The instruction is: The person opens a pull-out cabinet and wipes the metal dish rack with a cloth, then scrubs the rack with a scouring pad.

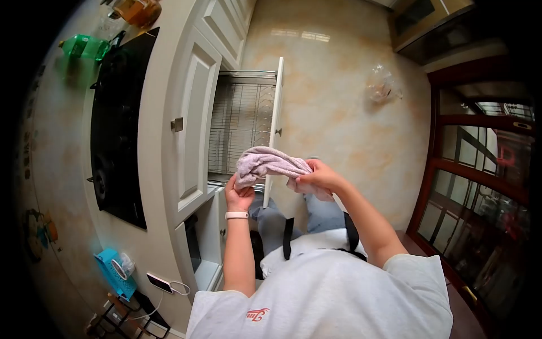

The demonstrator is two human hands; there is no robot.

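The twisted fabric cloth (pixel 271 163) is pale pink; the flat rectangular hob (pixel 121 130), black; the glossy floor (pixel 333 101), cream mottled tan.

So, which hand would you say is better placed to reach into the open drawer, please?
Probably the left hand: it is nearer the open drawer, while the right hand is out past its front panel. Both hold the cloth.

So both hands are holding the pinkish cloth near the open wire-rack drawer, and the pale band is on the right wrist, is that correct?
Not quite: the head view shows the pale band on the wrist of the left hand, not the right hand. Both hands are indeed holding the pinkish cloth near the open wire-rack drawer.
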